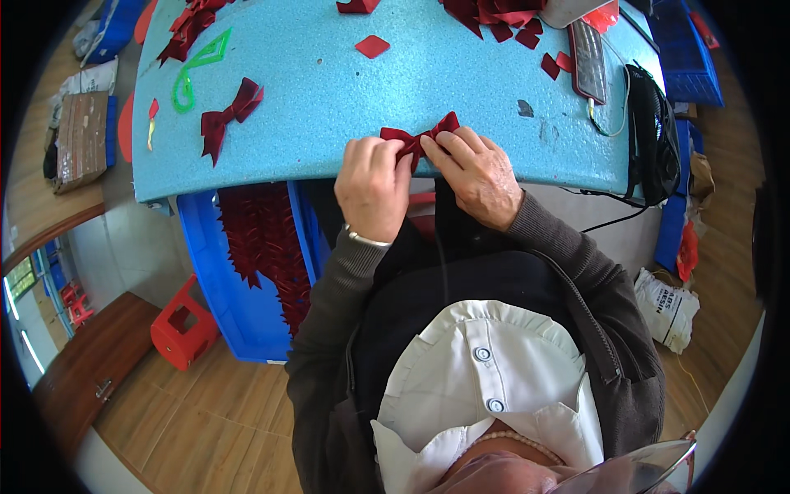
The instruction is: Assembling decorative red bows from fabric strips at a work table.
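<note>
At the near edge of the blue table, a dark red velvet bow [418, 142] is pinched between both hands. My left hand [372, 183] grips its left side, thumb and fingers closed. On the other side my right hand [473, 174] has its fingertips closed on the middle and right part of the bow. The hands partly cover the bow's knot and tails. Another red bow [230, 118] with hanging tails lies to the left on the table, apart from the hands.
Far left lie a green plastic set square [206, 58] and more bows [191, 29]. Red fabric pieces [494, 12] are heaped at the far right near a phone [587, 62] with a cable and a black bag [652, 136]. Below the table, a blue crate [216, 288] holds many bows beside a red stool [183, 325].
</note>
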`<state>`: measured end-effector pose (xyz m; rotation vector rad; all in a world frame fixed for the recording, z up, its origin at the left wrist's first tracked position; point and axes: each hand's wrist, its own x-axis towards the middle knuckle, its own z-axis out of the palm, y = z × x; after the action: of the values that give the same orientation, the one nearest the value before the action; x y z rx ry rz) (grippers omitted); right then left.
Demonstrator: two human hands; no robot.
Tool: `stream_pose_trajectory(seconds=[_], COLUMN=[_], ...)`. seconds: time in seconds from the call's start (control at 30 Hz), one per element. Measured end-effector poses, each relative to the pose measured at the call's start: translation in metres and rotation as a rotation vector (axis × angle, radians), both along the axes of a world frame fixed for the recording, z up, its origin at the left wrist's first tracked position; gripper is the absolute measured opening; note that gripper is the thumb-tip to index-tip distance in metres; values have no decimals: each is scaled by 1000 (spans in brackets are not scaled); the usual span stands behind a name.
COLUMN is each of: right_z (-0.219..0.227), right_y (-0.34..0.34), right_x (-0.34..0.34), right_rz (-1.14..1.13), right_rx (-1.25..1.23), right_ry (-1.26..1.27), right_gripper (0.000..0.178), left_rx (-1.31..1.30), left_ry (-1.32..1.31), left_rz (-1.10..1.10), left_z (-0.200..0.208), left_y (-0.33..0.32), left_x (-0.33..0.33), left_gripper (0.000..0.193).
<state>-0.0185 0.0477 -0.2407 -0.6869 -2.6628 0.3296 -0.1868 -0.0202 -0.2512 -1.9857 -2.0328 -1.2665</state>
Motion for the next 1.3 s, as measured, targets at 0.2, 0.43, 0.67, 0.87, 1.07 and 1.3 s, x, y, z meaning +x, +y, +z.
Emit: stream_pose_trajectory(seconds=[0.2, 0.43, 0.67, 0.87, 1.07, 1.3], right_z=[4, 15, -8, -31, -23, -7], right_y=[7, 29, 47, 72, 70, 38], right_x=[7, 27, 5, -14, -38, -63], right_rz=[-21, -278, -245, -303, -247, -155], right_rx=[-97, -305, -232, -239, -312, -241], right_ry=[75, 353, 179, 244, 258, 175], right_gripper=[41, 22, 12, 13, 22, 29], left_rx=[-129, 132, 100, 66, 48, -163], left_ry=[143, 170, 245, 31, -102, -62], left_rz=[37, -22, -53, -66, 223, 272], left_z=[-7, -6, -22, -43, -31, -15], left_y=[3, -4, 11, 20, 15, -7], left_x=[18, 44, 37, 6, -43, -69], left_gripper=[18, 22, 22, 24, 32, 21])
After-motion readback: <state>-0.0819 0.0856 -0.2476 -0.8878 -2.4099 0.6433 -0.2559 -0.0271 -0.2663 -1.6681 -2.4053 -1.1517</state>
